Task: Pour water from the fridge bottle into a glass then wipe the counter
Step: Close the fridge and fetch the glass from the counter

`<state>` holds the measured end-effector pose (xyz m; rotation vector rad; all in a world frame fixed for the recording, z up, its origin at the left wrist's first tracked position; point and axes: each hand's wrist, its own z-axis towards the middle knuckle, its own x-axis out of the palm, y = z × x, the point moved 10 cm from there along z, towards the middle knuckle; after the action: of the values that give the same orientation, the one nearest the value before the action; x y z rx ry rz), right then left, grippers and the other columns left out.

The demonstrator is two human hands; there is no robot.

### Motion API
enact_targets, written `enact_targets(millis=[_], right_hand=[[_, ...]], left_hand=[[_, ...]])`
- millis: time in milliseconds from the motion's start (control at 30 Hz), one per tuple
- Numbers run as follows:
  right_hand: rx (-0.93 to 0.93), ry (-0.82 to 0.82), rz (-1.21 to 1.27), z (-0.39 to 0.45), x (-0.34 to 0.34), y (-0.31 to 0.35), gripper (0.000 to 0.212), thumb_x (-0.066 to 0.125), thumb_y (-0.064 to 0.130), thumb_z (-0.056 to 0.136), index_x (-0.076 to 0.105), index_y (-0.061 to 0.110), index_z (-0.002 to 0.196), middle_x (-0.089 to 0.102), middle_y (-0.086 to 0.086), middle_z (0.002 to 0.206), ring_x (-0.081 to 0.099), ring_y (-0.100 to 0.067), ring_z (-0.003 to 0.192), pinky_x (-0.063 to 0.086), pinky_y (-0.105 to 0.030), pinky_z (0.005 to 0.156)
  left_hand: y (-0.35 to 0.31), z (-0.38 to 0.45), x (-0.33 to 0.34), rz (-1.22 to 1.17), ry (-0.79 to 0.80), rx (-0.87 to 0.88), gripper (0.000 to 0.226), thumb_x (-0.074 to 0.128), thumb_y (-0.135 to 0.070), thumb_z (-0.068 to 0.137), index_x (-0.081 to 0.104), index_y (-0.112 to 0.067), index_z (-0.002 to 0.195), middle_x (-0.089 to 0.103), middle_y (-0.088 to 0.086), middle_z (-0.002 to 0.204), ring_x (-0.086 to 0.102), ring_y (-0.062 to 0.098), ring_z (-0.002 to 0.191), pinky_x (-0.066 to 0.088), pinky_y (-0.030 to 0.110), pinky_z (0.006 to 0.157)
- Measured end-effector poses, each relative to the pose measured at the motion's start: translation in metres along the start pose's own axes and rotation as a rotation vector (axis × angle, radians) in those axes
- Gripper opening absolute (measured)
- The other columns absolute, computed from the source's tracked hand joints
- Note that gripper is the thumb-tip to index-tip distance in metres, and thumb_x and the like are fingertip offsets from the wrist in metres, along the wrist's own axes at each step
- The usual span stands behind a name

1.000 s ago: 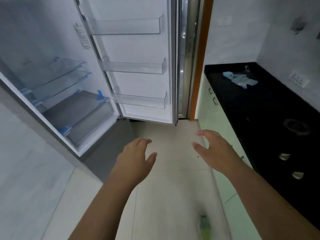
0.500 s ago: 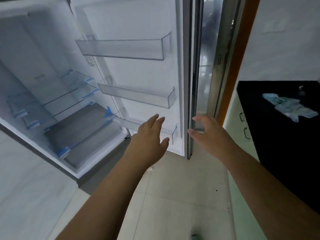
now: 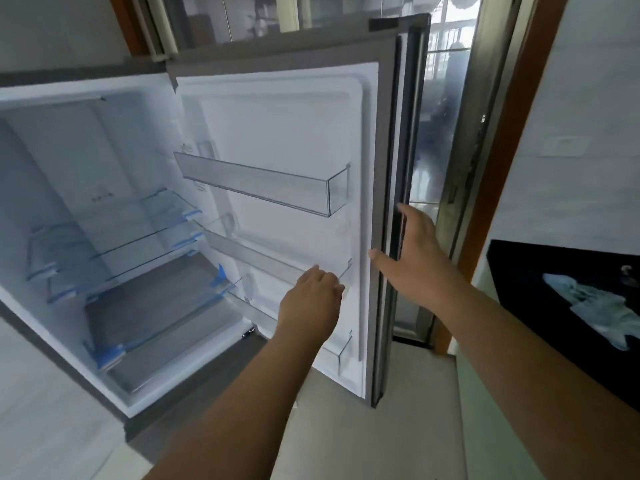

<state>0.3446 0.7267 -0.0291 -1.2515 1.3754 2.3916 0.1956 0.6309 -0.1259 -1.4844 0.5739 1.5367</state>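
1. Fridge (image 3: 104,209) stands open at 10 o'clock of the view; its door (image 3: 277,133) is swung wide toward 12 o'clock.
2. Inside: glass shelves (image 3: 138,233) and a lower drawer (image 3: 156,313) with blue trim. No bottle shows on any shelf or in any door bin (image 3: 263,183) in view, and no glass shows either; where they are cannot be told.
3. Left hand (image 3: 313,299): reached forward at the inner door face, at the end of the middle door bin (image 3: 270,261). Fingers loosely bent, knuckles toward camera; contact with the bin rim cannot be confirmed. It holds nothing visible.
4. Right hand (image 3: 412,254): at 1 o'clock of the left hand, on the free edge of the door. Fingers extend along the dark gasket strip (image 3: 398,140), thumb on the inner side; released, not wrapped round anything.
5. Desk (image 3: 526,268): black top at 3 o'clock. A crumpled pale blue cloth (image 3: 602,306) lies on it, well apart from both hands.
6. Floor (image 3: 381,438): pale tile under both forearms.
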Motion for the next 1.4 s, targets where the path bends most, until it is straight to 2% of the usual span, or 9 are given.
enact_targets(millis=[167, 367, 467, 600, 667, 767, 1000, 1167, 1400], right_hand=[[-0.031, -0.042, 0.089, 0.031, -0.012, 0.019, 0.106, 0.069, 0.053, 0.091, -0.009, 0.035, 0.161, 0.001, 0.0, 0.172, 0.022, -0.031, 0.155, 0.032, -0.055, 0.12], [-0.115, -0.107, 0.244, 0.025, -0.003, 0.055, 0.102, 0.071, 0.07, 0.079, 0.009, 0.036, 0.153, 0.047, -0.004, 0.155, 0.057, -0.03, 0.133, 0.051, -0.054, 0.105], [-0.234, -0.124, 0.172, 0.0, 0.01, 0.08, 0.095, 0.071, 0.075, 0.076, 0.02, 0.031, 0.144, 0.062, -0.002, 0.133, 0.07, -0.029, 0.112, 0.061, -0.051, 0.09], [-0.385, -0.174, -0.01, -0.033, 0.034, 0.12, 0.1, 0.062, 0.084, 0.075, 0.03, 0.015, 0.14, 0.069, -0.006, 0.108, 0.073, -0.031, 0.089, 0.062, -0.041, 0.069], [-0.496, -0.21, -0.066, -0.05, 0.047, 0.146, 0.1, 0.061, 0.083, 0.077, 0.034, 0.01, 0.139, 0.072, -0.007, 0.099, 0.074, -0.031, 0.079, 0.058, -0.033, 0.061], [-0.604, -0.175, -0.04, -0.071, 0.072, 0.178, 0.096, 0.06, 0.079, 0.081, 0.036, 0.012, 0.146, 0.075, -0.004, 0.111, 0.077, -0.026, 0.084, 0.062, -0.033, 0.065], [-0.733, -0.036, 0.04, -0.097, 0.148, 0.241, 0.091, 0.061, 0.069, 0.088, 0.027, 0.021, 0.158, 0.05, 0.001, 0.151, 0.066, -0.019, 0.117, 0.059, -0.028, 0.082], [-0.769, 0.017, 0.057, -0.105, 0.186, 0.29, 0.094, 0.061, 0.07, 0.087, 0.02, 0.026, 0.16, 0.035, 0.0, 0.159, 0.059, -0.02, 0.128, 0.062, -0.031, 0.083], [-0.762, 0.158, 0.082, -0.101, 0.244, 0.341, 0.079, 0.058, 0.058, 0.095, 0.014, 0.041, 0.159, 0.019, 0.012, 0.166, 0.058, -0.012, 0.13, 0.058, -0.023, 0.09]], left_hand=[[0.023, -0.012, -0.002, -0.085, -0.097, 0.028, 0.037, 0.038, -0.034, 0.112, 0.066, -0.011, 0.103, 0.065, 0.007, 0.129, 0.039, 0.021, 0.149, 0.041, 0.033, 0.11], [0.07, -0.055, -0.017, -0.261, -0.248, 0.018, 0.029, 0.046, -0.032, 0.109, 0.056, -0.018, 0.085, 0.067, -0.004, 0.115, 0.027, 0.004, 0.154, 0.043, 0.026, 0.099], [0.098, -0.082, -0.028, -0.314, -0.301, 0.038, 0.024, 0.045, -0.031, 0.11, 0.057, -0.021, 0.092, 0.065, -0.006, 0.115, 0.025, 0.0, 0.155, 0.044, 0.027, 0.103], [0.147, -0.115, -0.047, -0.307, -0.3, 0.008, 0.029, 0.041, -0.037, 0.109, 0.065, -0.021, 0.115, 0.059, -0.013, 0.14, 0.024, -0.005, 0.154, 0.042, 0.026, 0.108], [0.174, -0.131, -0.055, -0.3, -0.285, -0.059, 0.032, 0.041, -0.04, 0.109, 0.064, -0.024, 0.123, 0.048, -0.022, 0.149, 0.034, -0.001, 0.15, 0.045, 0.031, 0.109], [0.215, -0.154, -0.067, -0.275, -0.263, -0.216, 0.04, 0.036, -0.048, 0.108, 0.055, -0.033, 0.14, 0.038, -0.02, 0.161, 0.054, 0.003, 0.131, 0.048, 0.031, 0.105], [0.281, -0.2, -0.112, -0.382, -0.411, -0.505, 0.034, 0.048, -0.033, 0.108, 0.055, -0.039, 0.14, 0.059, -0.011, 0.145, 0.062, 0.019, 0.125, 0.049, 0.038, 0.106], [0.281, -0.228, -0.168, -0.462, -0.671, -0.468, 0.035, 0.057, -0.028, 0.104, 0.049, -0.034, 0.138, 0.054, -0.015, 0.134, 0.054, 0.008, 0.127, 0.05, 0.038, 0.109], [0.314, -0.238, -0.207, -0.434, -0.687, -0.426, 0.06, 0.073, -0.048, 0.088, 0.038, -0.035, 0.135, 0.035, -0.022, 0.131, 0.056, 0.008, 0.118, 0.052, 0.021, 0.093]])
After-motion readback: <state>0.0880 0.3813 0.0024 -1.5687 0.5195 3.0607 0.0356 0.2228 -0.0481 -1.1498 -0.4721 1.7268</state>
